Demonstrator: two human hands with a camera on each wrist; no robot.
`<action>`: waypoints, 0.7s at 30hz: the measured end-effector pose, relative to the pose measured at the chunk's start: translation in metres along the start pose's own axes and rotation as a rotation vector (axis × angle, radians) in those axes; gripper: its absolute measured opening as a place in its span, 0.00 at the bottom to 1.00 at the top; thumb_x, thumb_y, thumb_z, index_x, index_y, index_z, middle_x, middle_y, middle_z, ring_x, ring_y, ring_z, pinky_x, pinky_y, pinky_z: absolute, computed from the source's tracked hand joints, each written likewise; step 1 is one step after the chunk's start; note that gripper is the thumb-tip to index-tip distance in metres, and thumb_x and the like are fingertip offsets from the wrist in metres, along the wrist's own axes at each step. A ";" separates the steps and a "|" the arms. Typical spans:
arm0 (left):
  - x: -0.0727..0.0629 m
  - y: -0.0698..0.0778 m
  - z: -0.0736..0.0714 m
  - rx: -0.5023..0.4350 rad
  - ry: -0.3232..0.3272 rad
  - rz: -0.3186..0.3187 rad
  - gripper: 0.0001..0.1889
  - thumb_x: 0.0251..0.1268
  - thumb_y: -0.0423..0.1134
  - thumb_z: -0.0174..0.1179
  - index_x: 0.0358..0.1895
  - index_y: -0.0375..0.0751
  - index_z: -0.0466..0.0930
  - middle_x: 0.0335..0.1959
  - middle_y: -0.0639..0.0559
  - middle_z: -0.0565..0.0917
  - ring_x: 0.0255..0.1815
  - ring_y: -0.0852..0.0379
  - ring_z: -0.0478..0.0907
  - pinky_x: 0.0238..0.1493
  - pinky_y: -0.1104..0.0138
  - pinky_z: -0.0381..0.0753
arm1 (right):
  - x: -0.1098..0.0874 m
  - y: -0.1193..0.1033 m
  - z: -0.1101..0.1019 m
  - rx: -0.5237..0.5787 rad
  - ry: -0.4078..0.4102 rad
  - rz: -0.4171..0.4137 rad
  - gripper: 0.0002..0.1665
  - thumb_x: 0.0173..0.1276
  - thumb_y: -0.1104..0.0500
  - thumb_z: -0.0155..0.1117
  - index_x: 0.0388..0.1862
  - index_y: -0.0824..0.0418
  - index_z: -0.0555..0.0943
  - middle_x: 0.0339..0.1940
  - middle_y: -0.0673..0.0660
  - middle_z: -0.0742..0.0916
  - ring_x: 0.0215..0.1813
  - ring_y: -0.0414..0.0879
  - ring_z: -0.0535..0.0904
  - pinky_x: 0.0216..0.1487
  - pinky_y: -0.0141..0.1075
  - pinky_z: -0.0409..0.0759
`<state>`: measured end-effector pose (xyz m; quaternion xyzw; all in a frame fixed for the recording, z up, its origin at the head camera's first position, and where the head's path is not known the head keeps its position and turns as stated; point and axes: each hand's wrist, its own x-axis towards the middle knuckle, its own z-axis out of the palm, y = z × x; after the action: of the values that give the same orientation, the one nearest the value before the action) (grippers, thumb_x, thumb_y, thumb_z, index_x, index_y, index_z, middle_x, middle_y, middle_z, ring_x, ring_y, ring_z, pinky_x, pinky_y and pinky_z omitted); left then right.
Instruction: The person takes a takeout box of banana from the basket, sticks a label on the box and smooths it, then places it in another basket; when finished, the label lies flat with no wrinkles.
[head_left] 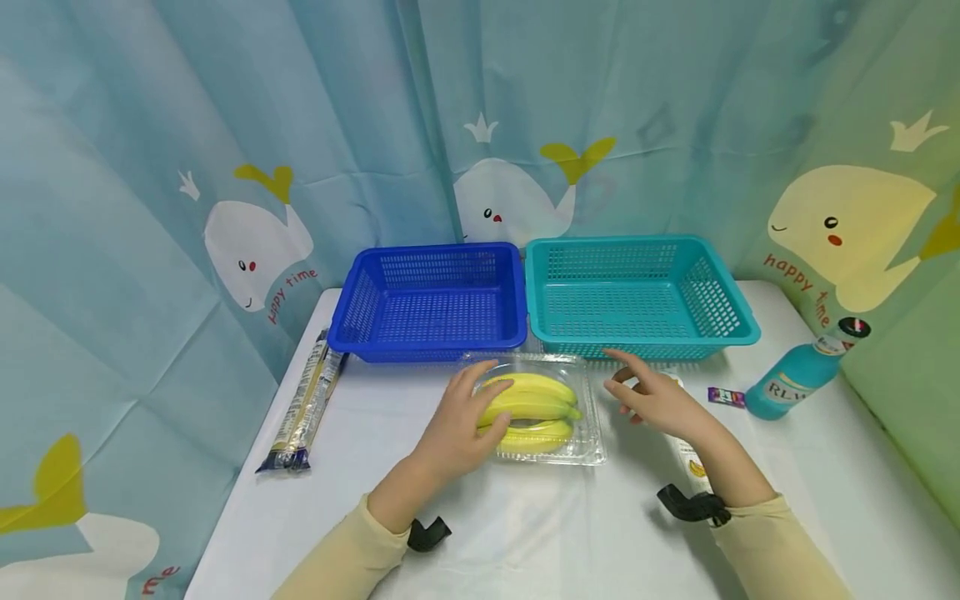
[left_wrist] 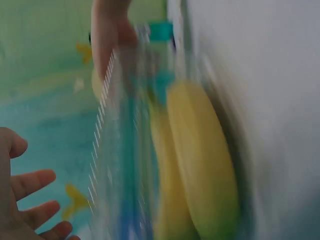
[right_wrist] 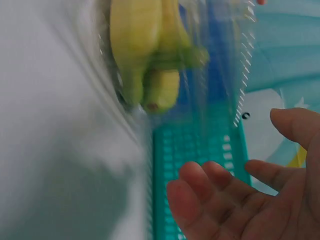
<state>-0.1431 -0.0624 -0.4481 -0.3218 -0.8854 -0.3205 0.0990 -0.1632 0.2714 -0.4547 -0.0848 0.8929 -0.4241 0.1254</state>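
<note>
A clear plastic clamshell box [head_left: 594, 437] lies on the white table, with several yellow bananas [head_left: 528, 406] inside. My left hand [head_left: 461, 425] hovers over the box's left side with fingers spread; the left wrist view shows its fingers [left_wrist: 35, 185] apart from the plastic wall. To the right of the box, my right hand [head_left: 663, 406] is held in the air, fingers loosely bent and holding nothing. In the right wrist view, a gap separates those fingers [right_wrist: 197, 187] from the box. Both wrist views are somewhat blurred.
Behind the box stand a blue basket [head_left: 427, 348] and a teal basket [head_left: 645, 340], side by side. Long packets [head_left: 303, 408] lie at the left edge. A white banana-print packet [head_left: 692, 458] is partly under my right arm. Rightward are a small purple packet [head_left: 726, 397] and a turquoise bottle [head_left: 795, 383].
</note>
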 end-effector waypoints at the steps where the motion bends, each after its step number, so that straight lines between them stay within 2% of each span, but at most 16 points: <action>1: 0.003 0.008 0.003 0.014 -0.019 0.049 0.22 0.72 0.49 0.52 0.65 0.47 0.76 0.73 0.46 0.66 0.75 0.45 0.61 0.72 0.45 0.64 | -0.002 0.001 -0.004 -0.005 0.002 -0.005 0.42 0.76 0.42 0.54 0.81 0.52 0.51 0.59 0.68 0.79 0.37 0.54 0.83 0.33 0.44 0.84; 5: 0.014 0.036 0.018 0.079 -0.107 0.221 0.22 0.73 0.50 0.51 0.65 0.48 0.76 0.73 0.47 0.67 0.75 0.48 0.61 0.75 0.52 0.63 | -0.010 0.006 -0.016 -0.036 0.007 -0.019 0.40 0.77 0.43 0.54 0.80 0.55 0.54 0.60 0.69 0.79 0.38 0.53 0.84 0.35 0.43 0.85; 8: 0.020 0.054 0.030 0.132 -0.191 0.300 0.23 0.75 0.53 0.49 0.68 0.52 0.73 0.75 0.50 0.64 0.77 0.50 0.59 0.77 0.56 0.60 | -0.014 0.012 -0.024 -0.064 0.004 -0.030 0.38 0.77 0.44 0.53 0.78 0.59 0.57 0.61 0.69 0.78 0.39 0.53 0.84 0.35 0.43 0.85; 12: 0.028 0.075 0.047 0.212 -0.317 0.398 0.25 0.77 0.56 0.44 0.72 0.55 0.68 0.76 0.51 0.62 0.79 0.52 0.55 0.80 0.60 0.52 | -0.020 0.026 -0.035 -0.096 0.011 -0.035 0.36 0.77 0.45 0.53 0.75 0.63 0.62 0.61 0.69 0.78 0.39 0.53 0.83 0.34 0.44 0.84; 16: 0.029 0.094 0.067 0.284 -0.426 0.529 0.27 0.77 0.58 0.42 0.73 0.56 0.66 0.76 0.52 0.63 0.78 0.56 0.55 0.81 0.66 0.45 | -0.027 0.043 -0.042 -0.120 0.044 -0.043 0.35 0.76 0.47 0.56 0.74 0.64 0.64 0.60 0.69 0.79 0.38 0.51 0.82 0.33 0.42 0.83; 19: 0.029 0.104 0.083 0.288 -0.536 0.564 0.28 0.77 0.60 0.41 0.75 0.58 0.62 0.77 0.55 0.61 0.79 0.59 0.54 0.80 0.70 0.44 | -0.031 0.055 -0.046 -0.128 0.056 -0.057 0.34 0.76 0.49 0.58 0.73 0.64 0.65 0.61 0.70 0.79 0.39 0.51 0.83 0.32 0.42 0.84; 21: 0.029 0.108 0.097 0.265 -0.622 0.550 0.29 0.77 0.62 0.39 0.76 0.60 0.59 0.78 0.58 0.58 0.79 0.61 0.51 0.80 0.72 0.43 | -0.033 0.063 -0.049 -0.129 0.050 -0.055 0.33 0.75 0.51 0.58 0.73 0.64 0.65 0.62 0.70 0.79 0.39 0.50 0.83 0.32 0.41 0.84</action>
<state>-0.0946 0.0769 -0.4578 -0.6116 -0.7877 -0.0537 -0.0504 -0.1493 0.3558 -0.4689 -0.1067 0.9185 -0.3710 0.0853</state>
